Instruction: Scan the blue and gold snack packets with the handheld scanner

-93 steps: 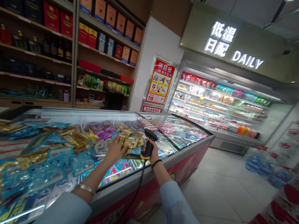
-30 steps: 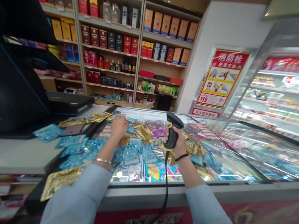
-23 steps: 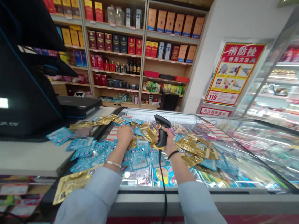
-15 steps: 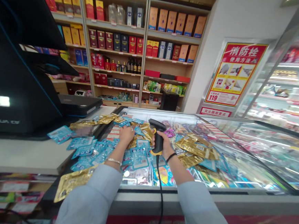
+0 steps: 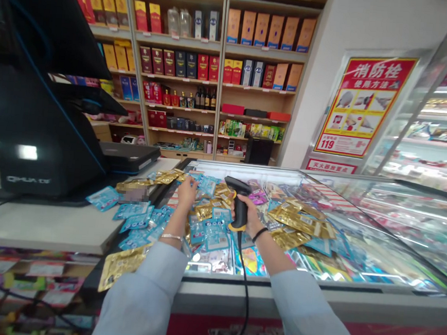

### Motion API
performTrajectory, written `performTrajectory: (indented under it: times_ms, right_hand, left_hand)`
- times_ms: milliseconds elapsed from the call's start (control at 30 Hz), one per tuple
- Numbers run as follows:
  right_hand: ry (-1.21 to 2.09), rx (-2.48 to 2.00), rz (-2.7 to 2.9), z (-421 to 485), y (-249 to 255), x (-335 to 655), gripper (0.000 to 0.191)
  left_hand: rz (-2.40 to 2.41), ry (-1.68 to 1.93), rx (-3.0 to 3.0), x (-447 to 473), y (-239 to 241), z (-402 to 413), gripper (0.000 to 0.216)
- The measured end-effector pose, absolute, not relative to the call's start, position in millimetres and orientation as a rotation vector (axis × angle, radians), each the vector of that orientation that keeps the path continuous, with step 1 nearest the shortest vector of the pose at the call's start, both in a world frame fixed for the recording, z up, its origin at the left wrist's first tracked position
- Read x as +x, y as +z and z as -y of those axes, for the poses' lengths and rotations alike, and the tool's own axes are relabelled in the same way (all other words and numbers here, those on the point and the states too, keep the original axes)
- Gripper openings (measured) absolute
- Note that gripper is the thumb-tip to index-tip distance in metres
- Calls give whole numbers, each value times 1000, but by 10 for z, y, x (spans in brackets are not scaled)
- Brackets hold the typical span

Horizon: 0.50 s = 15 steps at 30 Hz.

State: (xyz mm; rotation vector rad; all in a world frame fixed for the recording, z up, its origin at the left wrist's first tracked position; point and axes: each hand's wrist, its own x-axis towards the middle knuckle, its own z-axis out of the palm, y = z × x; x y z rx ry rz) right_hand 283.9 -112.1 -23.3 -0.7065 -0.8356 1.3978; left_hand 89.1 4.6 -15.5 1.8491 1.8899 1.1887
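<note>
Freezer top (image 5: 214, 289) under packets (image 5: 295, 218), terminal (image 5: 36, 137) alongside

Packets (image 5: 216, 234) lie on the freezer (image 5: 214, 289), at left and right of 1 scanner (image 5: 239, 215). Further left, 1 register (image 5: 44, 133) stands on the counter (image 5: 56, 226). Behind the freezer are shelves (image 5: 219, 84).

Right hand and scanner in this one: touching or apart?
Touching. The head view shows the right hand wrapped around the black scanner, gripping it below its top end.
</note>
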Motion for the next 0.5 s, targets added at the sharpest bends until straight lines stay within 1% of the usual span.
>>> performTrajectory:
  times_ms: [67, 167, 300, 400, 500]
  right_hand:
    - [1394, -697, 846, 1132, -221, 2826, 28]
    - [1381, -689, 882, 1157, -205, 2800, 27]
    - [1368, -678, 909, 1206, -171, 2769, 27]
    - [1357, -687, 935, 1237, -138, 2759, 29]
    - [1353, -685, 948, 1257, -115, 2750, 29]
  left_hand:
    - [-1732, 1474, 1653, 844, -153, -57, 15]
    - [-1518, 1716, 1377, 837, -167, -56, 15]
    - [-1424, 1834, 1234, 848, -167, -42, 15]
    - [-1284, 1891, 1112, 853, -152, -24, 26]
    - [-1068, 1938, 858, 871, -135, -28, 37]
